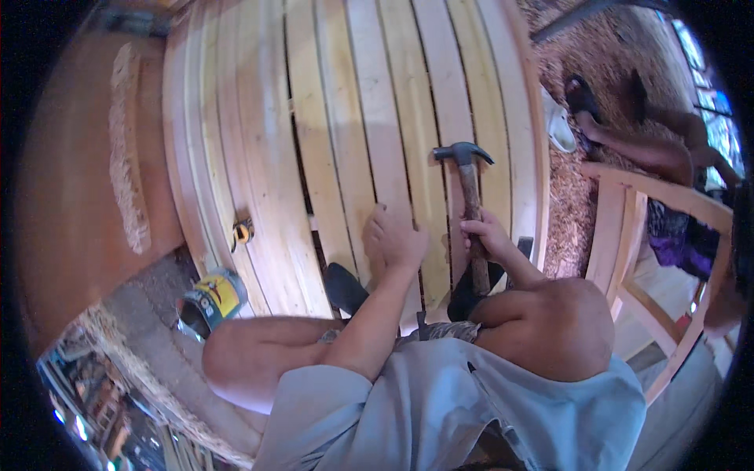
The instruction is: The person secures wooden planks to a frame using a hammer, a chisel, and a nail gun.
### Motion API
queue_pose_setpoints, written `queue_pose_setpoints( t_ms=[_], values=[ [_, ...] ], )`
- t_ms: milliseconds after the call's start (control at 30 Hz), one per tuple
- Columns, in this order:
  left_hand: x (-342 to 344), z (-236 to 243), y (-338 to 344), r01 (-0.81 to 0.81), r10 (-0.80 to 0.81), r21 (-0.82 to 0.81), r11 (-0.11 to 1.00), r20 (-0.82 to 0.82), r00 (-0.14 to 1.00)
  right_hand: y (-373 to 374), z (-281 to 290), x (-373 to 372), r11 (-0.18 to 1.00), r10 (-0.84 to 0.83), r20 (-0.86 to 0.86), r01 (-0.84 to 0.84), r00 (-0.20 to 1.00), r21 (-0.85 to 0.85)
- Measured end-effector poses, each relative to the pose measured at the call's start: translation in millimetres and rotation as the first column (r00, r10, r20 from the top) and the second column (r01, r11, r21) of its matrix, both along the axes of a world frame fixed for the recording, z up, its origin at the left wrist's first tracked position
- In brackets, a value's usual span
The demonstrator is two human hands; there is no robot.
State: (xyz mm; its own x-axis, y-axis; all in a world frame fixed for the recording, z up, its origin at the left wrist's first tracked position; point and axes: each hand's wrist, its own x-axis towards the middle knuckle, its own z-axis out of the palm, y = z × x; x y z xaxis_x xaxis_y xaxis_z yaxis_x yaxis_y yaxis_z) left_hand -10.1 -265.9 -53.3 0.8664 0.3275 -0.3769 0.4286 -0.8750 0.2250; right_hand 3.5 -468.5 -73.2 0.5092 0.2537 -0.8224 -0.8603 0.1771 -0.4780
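Note:
My right hand [488, 234] is wrapped round the wooden handle of a claw hammer [470, 188]. The hammer's dark head points away from me, above the slats on the right. Left of it, my left hand [399, 238] rests low over the pale wooden slats [393, 118], fingers curled together. A small dark spot shows at its fingertips; what they pinch, if anything, is too small to make out. The slats run away from me side by side with narrow dark gaps. My feet and bent knees are at the near end of them.
A yellow-and-black tape measure [243, 231] lies on the left slats, near an open tin can [212, 300]. A brown panel [86, 173] stands at far left. To the right are wood shavings [567, 228], a wooden frame [616, 228] and another person's leg [644, 149].

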Motion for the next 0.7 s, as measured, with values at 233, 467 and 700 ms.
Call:
queue_pose_setpoints(
  t_ms=[233, 467, 700],
  values=[
    [33.2, 1.2, -20.4, 0.067, -0.053, -0.206, 0.976, 0.072, 0.996, -29.3, -2.6, 16.6, 0.97, -0.07, 0.21, 0.115, 0.975, -0.213],
    [30.3, -15.0, -27.2, -0.01, 0.026, -0.208, 0.978, 0.072, 0.997, -76.4, -10.1, 21.6, 0.907, -0.012, 0.211, 0.1, 0.977, -0.41],
    [38.5, -4.6, -26.0, -0.011, 0.002, -0.194, 0.981, -0.047, 0.999, -74.3, -33.0, 11.8, 0.802, 0.112, 0.25, 0.061, 0.962, -0.594]
  ],
)
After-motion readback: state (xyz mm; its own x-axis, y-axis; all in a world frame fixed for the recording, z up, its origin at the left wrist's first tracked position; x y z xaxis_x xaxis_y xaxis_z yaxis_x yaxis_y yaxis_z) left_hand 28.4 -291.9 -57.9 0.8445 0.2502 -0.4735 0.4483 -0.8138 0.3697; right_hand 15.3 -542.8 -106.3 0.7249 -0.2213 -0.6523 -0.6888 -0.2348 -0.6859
